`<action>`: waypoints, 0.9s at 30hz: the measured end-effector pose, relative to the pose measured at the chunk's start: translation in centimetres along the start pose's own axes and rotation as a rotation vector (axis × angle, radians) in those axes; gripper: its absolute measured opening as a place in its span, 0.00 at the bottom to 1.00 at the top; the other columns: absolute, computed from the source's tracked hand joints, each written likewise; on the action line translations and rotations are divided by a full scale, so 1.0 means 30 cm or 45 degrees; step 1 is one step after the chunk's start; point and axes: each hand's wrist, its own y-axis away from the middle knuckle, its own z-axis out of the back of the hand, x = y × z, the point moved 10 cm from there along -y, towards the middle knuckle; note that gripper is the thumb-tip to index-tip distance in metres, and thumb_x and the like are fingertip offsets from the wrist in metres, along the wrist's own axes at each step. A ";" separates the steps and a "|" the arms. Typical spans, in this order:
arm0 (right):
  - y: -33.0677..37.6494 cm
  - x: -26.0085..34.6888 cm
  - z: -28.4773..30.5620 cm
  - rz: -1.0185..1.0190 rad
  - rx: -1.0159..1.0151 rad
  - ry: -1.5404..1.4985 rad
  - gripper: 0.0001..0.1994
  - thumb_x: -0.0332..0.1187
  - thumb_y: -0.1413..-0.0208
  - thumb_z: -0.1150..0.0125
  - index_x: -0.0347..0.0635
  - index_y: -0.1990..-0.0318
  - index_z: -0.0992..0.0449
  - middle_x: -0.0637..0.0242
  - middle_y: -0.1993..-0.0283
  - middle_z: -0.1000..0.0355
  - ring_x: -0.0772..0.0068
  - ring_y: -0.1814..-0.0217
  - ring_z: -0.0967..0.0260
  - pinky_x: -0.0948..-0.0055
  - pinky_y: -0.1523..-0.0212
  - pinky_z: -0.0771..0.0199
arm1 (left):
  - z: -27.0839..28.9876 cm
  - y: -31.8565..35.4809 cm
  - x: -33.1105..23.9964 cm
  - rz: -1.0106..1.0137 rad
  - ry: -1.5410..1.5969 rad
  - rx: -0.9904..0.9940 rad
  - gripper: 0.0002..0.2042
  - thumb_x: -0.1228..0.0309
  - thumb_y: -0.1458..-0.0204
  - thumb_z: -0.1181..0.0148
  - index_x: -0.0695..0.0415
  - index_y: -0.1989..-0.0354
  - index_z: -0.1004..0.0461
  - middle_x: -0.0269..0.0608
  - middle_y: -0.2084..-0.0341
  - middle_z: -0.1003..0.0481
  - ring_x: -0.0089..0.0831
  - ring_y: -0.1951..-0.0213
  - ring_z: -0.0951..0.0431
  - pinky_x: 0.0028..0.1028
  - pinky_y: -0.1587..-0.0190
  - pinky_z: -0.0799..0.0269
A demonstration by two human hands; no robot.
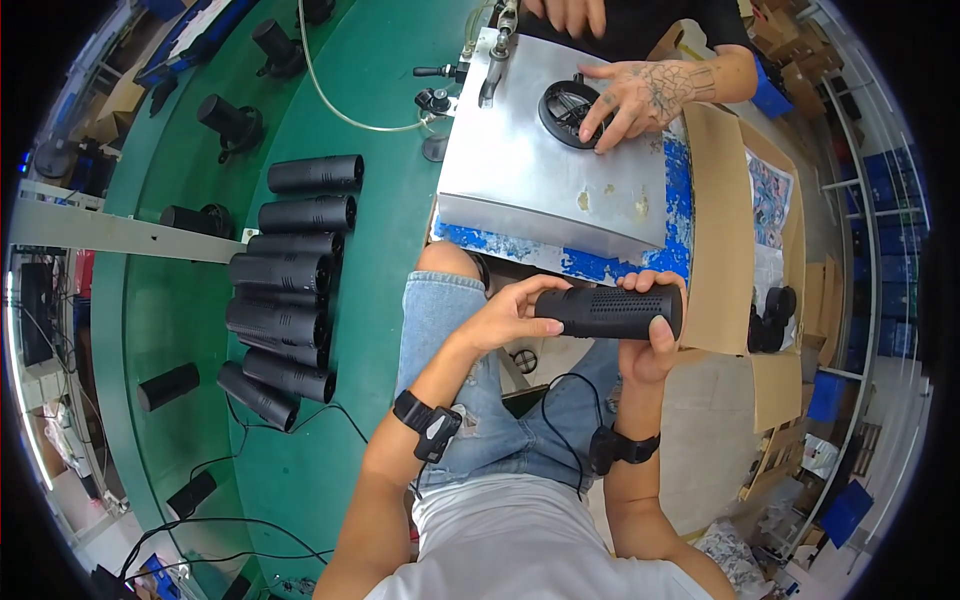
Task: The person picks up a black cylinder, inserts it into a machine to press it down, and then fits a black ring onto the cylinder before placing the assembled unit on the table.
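- Head view: the fingers of your left hand [505, 318] grip the left end of a perforated black cylinder [605, 314].
- Your right hand [647, 362] has its fingers and thumb closed around its right end.
- You have it sideways above your lap [480, 410], near a metal box [530, 170].
- To your left, more black cylinders [278, 272] lie on the green bench [400, 200].
- Ahead, a co-worker's hand [635, 97] touches a black ring [548, 113] on that box.

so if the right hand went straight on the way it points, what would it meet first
Past the black cylinder in its grasp, the right hand would likely meet the near edge of the worn blue surface under the silver box; depth is unclear here.
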 end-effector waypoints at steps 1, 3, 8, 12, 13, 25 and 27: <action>-0.002 0.001 0.002 -0.012 0.005 0.004 0.27 0.40 0.58 0.33 0.38 0.52 0.37 0.58 0.58 0.33 0.62 0.52 0.36 0.63 0.45 0.35 | -0.004 -0.002 -0.002 -0.019 0.004 0.002 0.30 0.77 0.55 0.32 0.62 0.42 0.37 0.35 0.51 0.30 0.21 0.50 0.31 0.22 0.46 0.35; -0.001 0.001 -0.007 -0.016 0.063 0.018 0.26 0.40 0.56 0.34 0.40 0.51 0.37 0.59 0.57 0.35 0.62 0.50 0.38 0.62 0.43 0.39 | 0.004 -0.005 0.000 -0.021 0.002 0.018 0.30 0.77 0.55 0.32 0.62 0.42 0.37 0.35 0.51 0.30 0.21 0.50 0.31 0.22 0.46 0.35; 0.003 0.001 -0.019 -0.025 0.114 0.040 0.26 0.40 0.54 0.35 0.40 0.51 0.38 0.60 0.56 0.37 0.61 0.49 0.40 0.61 0.40 0.42 | -0.003 -0.005 0.000 0.026 0.020 0.028 0.30 0.77 0.56 0.32 0.62 0.42 0.36 0.34 0.51 0.30 0.20 0.50 0.31 0.21 0.46 0.36; 0.006 0.000 -0.018 -0.021 0.099 0.030 0.26 0.40 0.55 0.35 0.41 0.51 0.38 0.60 0.56 0.37 0.62 0.49 0.40 0.61 0.40 0.42 | -0.001 0.000 -0.012 -0.004 0.021 0.015 0.30 0.77 0.56 0.31 0.62 0.42 0.36 0.35 0.51 0.30 0.20 0.51 0.30 0.22 0.47 0.35; 0.007 0.000 -0.017 -0.018 0.099 0.023 0.26 0.40 0.55 0.35 0.42 0.51 0.38 0.60 0.56 0.38 0.62 0.49 0.40 0.61 0.40 0.42 | -0.001 0.000 -0.012 -0.007 0.036 0.014 0.30 0.77 0.56 0.31 0.62 0.42 0.36 0.35 0.52 0.29 0.20 0.52 0.30 0.22 0.47 0.35; 0.015 -0.002 -0.011 0.013 0.096 -0.002 0.27 0.43 0.54 0.36 0.43 0.49 0.39 0.61 0.55 0.39 0.62 0.49 0.41 0.60 0.40 0.44 | 0.012 0.004 -0.012 -0.049 0.025 -0.020 0.31 0.77 0.59 0.29 0.64 0.43 0.34 0.35 0.51 0.29 0.22 0.51 0.30 0.23 0.46 0.34; 0.011 -0.004 -0.010 0.026 0.108 -0.039 0.27 0.42 0.54 0.36 0.43 0.49 0.39 0.62 0.55 0.38 0.63 0.48 0.41 0.60 0.39 0.45 | 0.014 0.003 -0.023 -0.094 0.043 -0.028 0.32 0.77 0.60 0.29 0.64 0.43 0.35 0.36 0.51 0.29 0.22 0.50 0.30 0.24 0.46 0.34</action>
